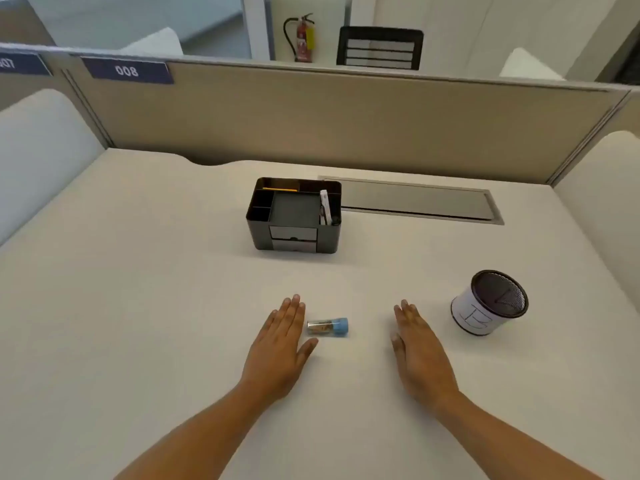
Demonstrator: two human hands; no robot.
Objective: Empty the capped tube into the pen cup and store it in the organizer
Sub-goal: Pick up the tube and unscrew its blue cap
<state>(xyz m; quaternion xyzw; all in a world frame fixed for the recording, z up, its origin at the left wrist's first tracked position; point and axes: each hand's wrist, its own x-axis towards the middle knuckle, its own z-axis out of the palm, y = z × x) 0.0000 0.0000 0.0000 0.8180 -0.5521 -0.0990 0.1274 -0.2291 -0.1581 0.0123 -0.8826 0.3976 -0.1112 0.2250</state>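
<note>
A small clear tube (pixel 325 327) with a blue cap lies on its side on the desk, cap pointing right, brownish bits inside. My left hand (pixel 280 344) rests flat on the desk just left of it, thumb close under the tube, holding nothing. My right hand (pixel 417 348) lies flat to the tube's right, a palm's width away, also empty. The pen cup (pixel 490 303), black mesh with a white paper wrap, stands at the right. The black desk organizer (pixel 294 216) sits further back at the centre, with open compartments and two small drawers.
The organizer holds a yellow pencil (pixel 280 189) and white items (pixel 325 211) in its right slot. A grey cable hatch (pixel 415 204) is set into the desk behind it. A beige partition (pixel 346 116) walls the desk's far edge.
</note>
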